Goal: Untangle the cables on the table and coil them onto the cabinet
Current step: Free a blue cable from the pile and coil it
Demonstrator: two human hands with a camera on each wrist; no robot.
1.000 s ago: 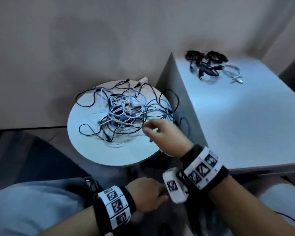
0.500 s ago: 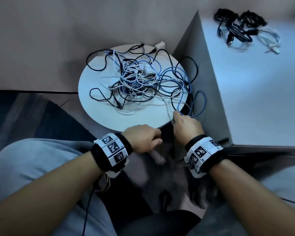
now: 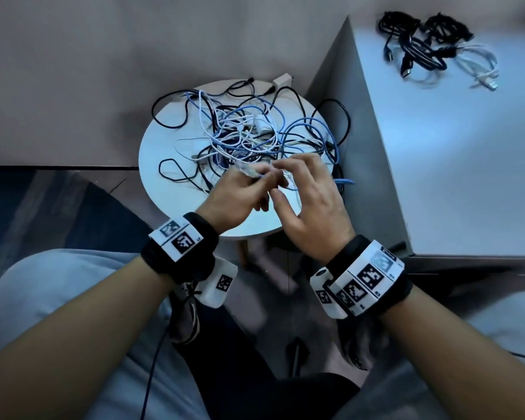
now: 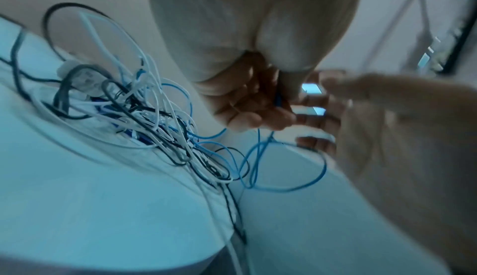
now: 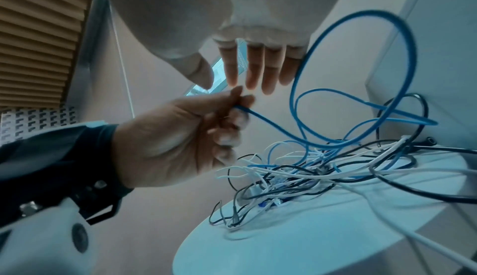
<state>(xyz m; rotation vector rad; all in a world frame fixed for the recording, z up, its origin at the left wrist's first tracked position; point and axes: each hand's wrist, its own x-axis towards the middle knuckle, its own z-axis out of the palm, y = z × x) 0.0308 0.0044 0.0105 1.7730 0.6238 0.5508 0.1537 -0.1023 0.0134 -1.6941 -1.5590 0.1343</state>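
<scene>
No readable text shows; the wristbands (image 3: 181, 237) carry only black-and-white square marker patterns.

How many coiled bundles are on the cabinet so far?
3, as far as I can tell: two black bundles at the far edge, overlapping, and a white bundle to their right. The overlap may hide another.

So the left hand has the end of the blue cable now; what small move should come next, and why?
Probably the right hand, open beside it, should take the blue cable just behind the left hand and draw it slowly out. The left hand pinches its end, but its loops run back into the tangle on the round table.
</scene>
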